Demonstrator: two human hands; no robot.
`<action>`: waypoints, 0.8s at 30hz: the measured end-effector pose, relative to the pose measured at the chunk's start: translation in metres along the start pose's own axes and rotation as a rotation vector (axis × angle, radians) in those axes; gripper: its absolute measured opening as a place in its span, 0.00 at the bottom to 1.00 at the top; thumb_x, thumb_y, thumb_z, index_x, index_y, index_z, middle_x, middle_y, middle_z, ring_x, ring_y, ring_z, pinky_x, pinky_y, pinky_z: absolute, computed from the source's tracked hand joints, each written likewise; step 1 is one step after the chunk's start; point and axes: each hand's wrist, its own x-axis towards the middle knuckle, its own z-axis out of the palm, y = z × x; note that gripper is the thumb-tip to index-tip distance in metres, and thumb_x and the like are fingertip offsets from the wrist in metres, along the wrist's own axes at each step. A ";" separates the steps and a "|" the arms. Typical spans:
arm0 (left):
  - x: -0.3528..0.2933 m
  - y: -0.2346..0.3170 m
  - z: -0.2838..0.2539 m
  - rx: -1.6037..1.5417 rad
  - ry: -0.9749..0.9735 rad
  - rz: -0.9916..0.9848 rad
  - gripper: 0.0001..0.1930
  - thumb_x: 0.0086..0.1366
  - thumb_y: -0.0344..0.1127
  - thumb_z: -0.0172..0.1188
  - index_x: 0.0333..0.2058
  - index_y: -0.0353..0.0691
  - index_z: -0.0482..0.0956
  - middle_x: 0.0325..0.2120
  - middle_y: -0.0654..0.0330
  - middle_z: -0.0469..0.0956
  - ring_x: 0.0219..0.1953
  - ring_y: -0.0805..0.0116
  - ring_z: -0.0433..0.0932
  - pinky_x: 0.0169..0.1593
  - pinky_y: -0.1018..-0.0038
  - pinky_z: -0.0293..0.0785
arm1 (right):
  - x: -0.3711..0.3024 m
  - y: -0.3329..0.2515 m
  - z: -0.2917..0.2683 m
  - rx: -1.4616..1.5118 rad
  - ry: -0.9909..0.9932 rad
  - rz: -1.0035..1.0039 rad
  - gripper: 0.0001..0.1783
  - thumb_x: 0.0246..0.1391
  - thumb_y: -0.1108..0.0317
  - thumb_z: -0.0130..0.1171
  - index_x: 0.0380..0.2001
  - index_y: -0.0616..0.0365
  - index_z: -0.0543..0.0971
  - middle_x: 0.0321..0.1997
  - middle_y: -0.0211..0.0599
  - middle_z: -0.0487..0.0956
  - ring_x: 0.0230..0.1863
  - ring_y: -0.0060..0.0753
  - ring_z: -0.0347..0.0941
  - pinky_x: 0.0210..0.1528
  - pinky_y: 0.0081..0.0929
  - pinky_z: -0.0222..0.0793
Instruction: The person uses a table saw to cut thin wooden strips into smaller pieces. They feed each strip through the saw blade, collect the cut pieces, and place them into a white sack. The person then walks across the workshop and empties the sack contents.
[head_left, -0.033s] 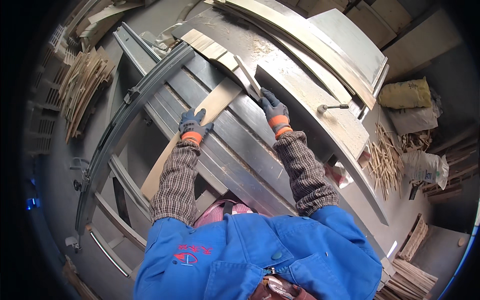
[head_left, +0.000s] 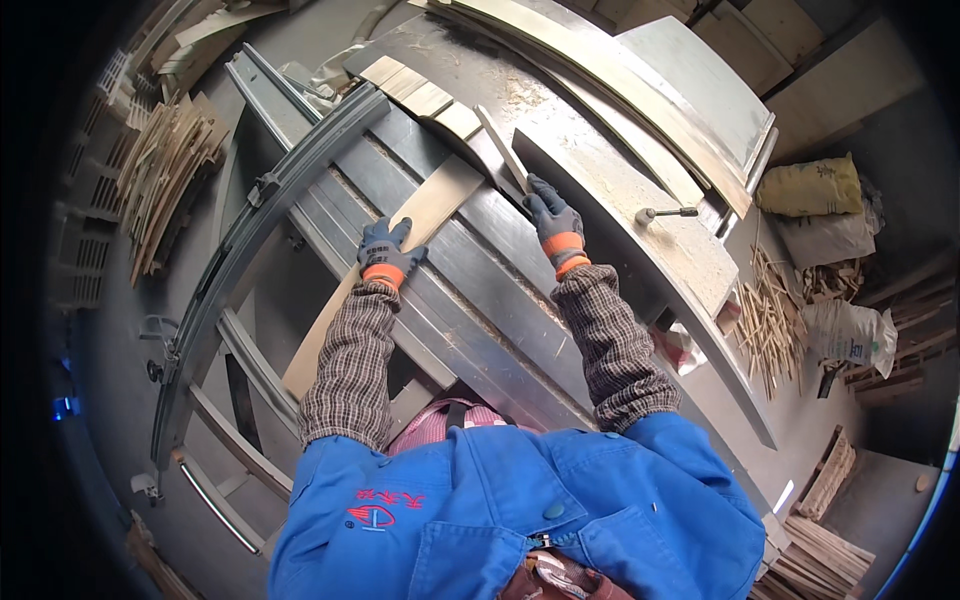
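Note:
My left hand [head_left: 392, 252], in a grey glove with an orange cuff, holds a long pale wooden board [head_left: 435, 205] from above. The board lies slantwise over the grooved metal machine table [head_left: 480, 265], its near end passing beside my left forearm. In my right hand [head_left: 553, 220], gloved alike, is the near end of a thin wooden stick [head_left: 503, 147], which points away to the upper left. That hand is just left of a dark straight fence [head_left: 600, 225]. Beyond the board's far end, several short wooden pieces [head_left: 425, 98] sit side by side.
A curved-looking metal rail frame [head_left: 270, 190] runs along the left. Sawdust covers the worktop [head_left: 620, 170] right of the fence, where a lever handle [head_left: 665, 214] stands. Long boards [head_left: 600, 75] lie at the back. Stacked offcuts [head_left: 170, 180], thin sticks [head_left: 770, 325] and sacks [head_left: 815, 187] flank the machine.
My right hand and the thin stick have shifted slightly to the right. My left hand and the board stay in place.

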 end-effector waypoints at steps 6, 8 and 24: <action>-0.063 0.008 0.016 -0.072 -0.100 0.106 0.36 0.52 0.58 0.70 0.60 0.56 0.77 0.64 0.54 0.67 0.64 0.49 0.63 0.69 0.58 0.60 | -0.129 0.022 -0.092 -0.037 0.077 0.081 0.23 0.63 0.71 0.59 0.60 0.63 0.76 0.63 0.39 0.78 0.59 0.25 0.74 0.56 0.23 0.73; -0.071 0.023 0.024 -0.156 -0.173 0.117 0.36 0.53 0.59 0.69 0.61 0.56 0.76 0.64 0.54 0.66 0.64 0.50 0.63 0.69 0.58 0.58 | -0.187 0.054 -0.119 0.020 0.080 0.070 0.23 0.63 0.71 0.59 0.60 0.66 0.75 0.62 0.39 0.78 0.56 0.26 0.75 0.54 0.23 0.74; -0.081 0.059 0.045 -0.016 -0.034 0.085 0.43 0.50 0.63 0.69 0.65 0.59 0.71 0.64 0.53 0.63 0.65 0.49 0.61 0.69 0.56 0.56 | -0.198 0.076 -0.126 0.080 0.041 0.331 0.23 0.62 0.67 0.59 0.60 0.59 0.77 0.59 0.44 0.80 0.59 0.34 0.76 0.60 0.28 0.71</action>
